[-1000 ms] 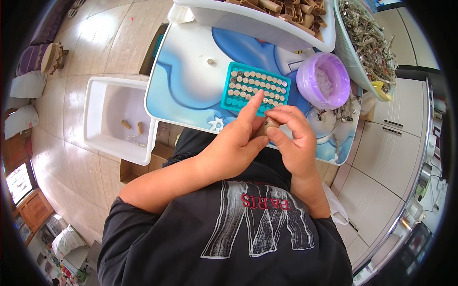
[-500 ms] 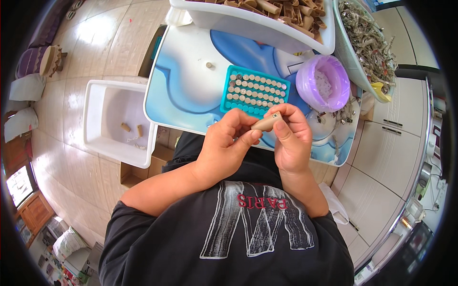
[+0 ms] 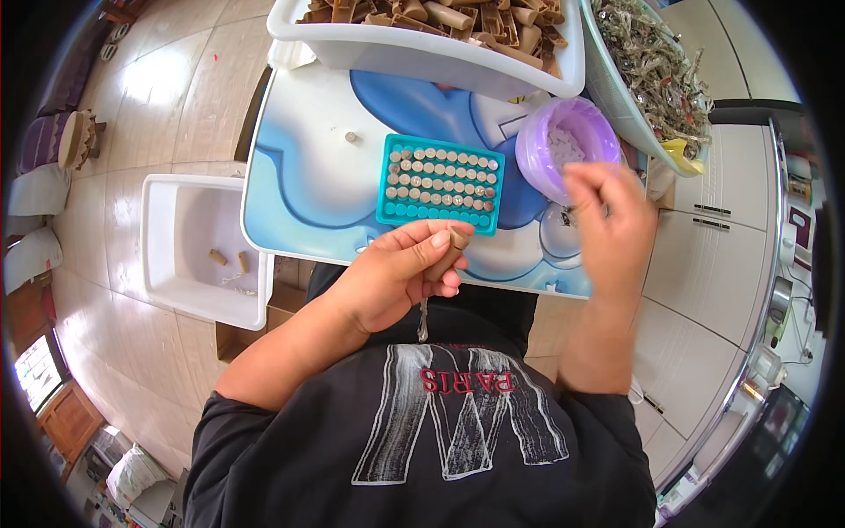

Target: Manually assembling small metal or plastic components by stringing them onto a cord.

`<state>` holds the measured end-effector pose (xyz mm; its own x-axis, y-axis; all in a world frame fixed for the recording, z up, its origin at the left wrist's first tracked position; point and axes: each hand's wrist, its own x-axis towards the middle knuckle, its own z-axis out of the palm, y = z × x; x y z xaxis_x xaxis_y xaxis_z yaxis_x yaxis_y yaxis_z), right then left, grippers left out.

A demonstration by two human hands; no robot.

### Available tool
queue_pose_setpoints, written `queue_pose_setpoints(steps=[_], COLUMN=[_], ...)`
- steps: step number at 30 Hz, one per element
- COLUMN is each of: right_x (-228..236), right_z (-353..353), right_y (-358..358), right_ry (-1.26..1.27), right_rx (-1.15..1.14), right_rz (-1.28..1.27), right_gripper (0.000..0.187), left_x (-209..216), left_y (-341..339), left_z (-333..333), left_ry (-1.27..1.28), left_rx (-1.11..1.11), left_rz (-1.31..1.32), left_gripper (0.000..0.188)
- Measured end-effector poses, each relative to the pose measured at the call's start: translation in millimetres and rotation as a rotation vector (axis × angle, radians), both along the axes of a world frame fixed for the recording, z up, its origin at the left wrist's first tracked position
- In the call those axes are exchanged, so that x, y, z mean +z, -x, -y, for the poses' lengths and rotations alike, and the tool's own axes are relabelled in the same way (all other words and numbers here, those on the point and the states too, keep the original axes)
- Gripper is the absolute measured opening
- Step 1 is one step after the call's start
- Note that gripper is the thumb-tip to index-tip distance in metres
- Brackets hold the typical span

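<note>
My left hand (image 3: 392, 277) is closed around a tan, tube-shaped casing (image 3: 447, 257), held upright above the table's front edge. A thin pale cord (image 3: 422, 324) hangs below that hand. My right hand (image 3: 612, 224) is raised beside the purple-lined tub (image 3: 537, 163), smeared by motion, its fingers partly bent. Whether anything is between them I cannot make out. Just beyond my left hand, a teal tray (image 3: 381, 207) holds rows of small round tan pieces. White bits (image 3: 565, 145) lie inside the tub.
A white bin (image 3: 431, 55) of brown casings stands at the back. To its right is a pale green basket (image 3: 616, 106) of tangled wired parts. One small tan cylinder (image 3: 351, 136) stands on the blue-and-white table (image 3: 304, 185). A white tub (image 3: 161, 251) sits on the floor at left.
My right hand has left the casing and swung right, toward the purple-lined tub. My left hand alone keeps the casing, now tilted more upright. The whole view has shifted slightly.
</note>
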<state>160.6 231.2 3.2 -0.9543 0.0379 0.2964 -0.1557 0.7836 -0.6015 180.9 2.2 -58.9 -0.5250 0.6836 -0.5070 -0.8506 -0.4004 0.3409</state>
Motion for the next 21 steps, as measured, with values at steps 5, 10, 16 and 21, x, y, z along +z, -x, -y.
queue_pose_setpoints(steps=[5,10,16,21], right_x=[-4,-28,-12,-10], right_z=[-31,-36,-37,-46], right_y=[49,69,66,53], right_ry=[-0.294,-0.701,-0.539,-0.126], right_rx=[0.083,0.252,0.180,-0.004], right_rz=[0.245,0.392,0.445,0.361], right_gripper=[0.012,0.013,0.014,0.017], left_x=[0,1,1,1], left_y=[3,4,3,4], left_z=[-2,-3,-3,-5], left_ry=[-0.038,-0.010,0.000,-0.027], left_rx=[0.026,0.035,0.040,0.053], left_rz=[0.021,0.019,0.025,0.056], left_gripper=[0.032,0.033,0.032,0.031])
